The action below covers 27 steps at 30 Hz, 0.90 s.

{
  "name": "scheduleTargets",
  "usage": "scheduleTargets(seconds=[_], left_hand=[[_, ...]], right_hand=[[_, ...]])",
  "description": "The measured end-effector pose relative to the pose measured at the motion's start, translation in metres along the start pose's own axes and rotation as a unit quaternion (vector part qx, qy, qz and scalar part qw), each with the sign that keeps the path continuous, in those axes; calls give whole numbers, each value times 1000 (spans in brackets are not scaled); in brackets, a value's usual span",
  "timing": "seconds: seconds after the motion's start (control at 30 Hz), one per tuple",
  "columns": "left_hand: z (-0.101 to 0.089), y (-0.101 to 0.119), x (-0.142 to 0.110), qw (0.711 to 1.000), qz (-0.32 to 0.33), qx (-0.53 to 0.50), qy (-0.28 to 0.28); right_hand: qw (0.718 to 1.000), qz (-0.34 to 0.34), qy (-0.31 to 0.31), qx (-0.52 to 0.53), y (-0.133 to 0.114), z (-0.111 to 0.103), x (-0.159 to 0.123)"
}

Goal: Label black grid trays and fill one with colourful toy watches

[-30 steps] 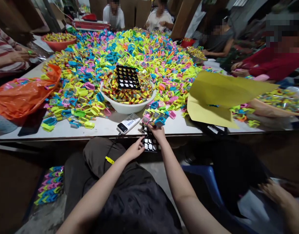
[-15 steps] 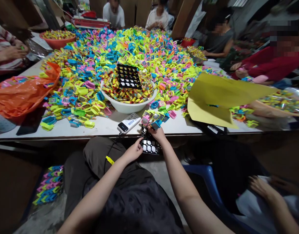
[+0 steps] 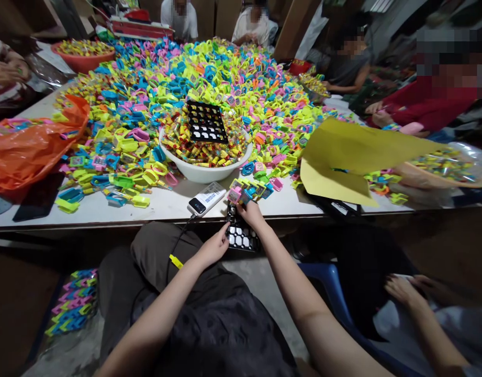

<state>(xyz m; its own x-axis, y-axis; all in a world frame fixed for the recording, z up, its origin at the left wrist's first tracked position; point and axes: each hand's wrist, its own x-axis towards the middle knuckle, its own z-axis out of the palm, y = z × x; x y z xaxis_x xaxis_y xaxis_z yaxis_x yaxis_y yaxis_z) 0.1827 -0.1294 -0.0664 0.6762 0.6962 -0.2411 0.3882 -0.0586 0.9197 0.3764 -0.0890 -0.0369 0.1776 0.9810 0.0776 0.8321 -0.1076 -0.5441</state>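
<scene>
My left hand (image 3: 216, 246) grips the left edge of a black tray (image 3: 243, 239) with white cells, held at the table's front edge. Closed at the tray's far part, my right hand (image 3: 251, 214) has its fingers at the base of a blue toy watch (image 3: 247, 196). Beside that watch stands a pink toy watch (image 3: 235, 195), with yellow and blue ones in the rows behind. The near cells show white with no watch in them. My right fingertips are partly hidden.
A white bowl (image 3: 205, 171) of small candy-like tubes carries another black tray (image 3: 207, 121). Behind spreads a heap of colourful toy watches (image 3: 221, 73). A power bank (image 3: 206, 199), orange bag (image 3: 32, 149) and yellow sheet (image 3: 338, 180) lie nearby. Other people sit around the table.
The blue toy watch has shifted slightly left and now sits more upright beside the pink one. My right hand has moved a little with it; my left stays on the tray.
</scene>
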Motion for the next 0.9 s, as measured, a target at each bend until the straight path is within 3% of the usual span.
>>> scheduleTargets(seconds=[0.47, 0.9], left_hand=[[-1, 3, -1, 999, 11, 38, -13], [-2, 5, 0, 993, 9, 113, -19]], right_hand=[[1000, -10, -6, -28, -3, 4, -1], [997, 3, 73, 24, -1, 8, -7]])
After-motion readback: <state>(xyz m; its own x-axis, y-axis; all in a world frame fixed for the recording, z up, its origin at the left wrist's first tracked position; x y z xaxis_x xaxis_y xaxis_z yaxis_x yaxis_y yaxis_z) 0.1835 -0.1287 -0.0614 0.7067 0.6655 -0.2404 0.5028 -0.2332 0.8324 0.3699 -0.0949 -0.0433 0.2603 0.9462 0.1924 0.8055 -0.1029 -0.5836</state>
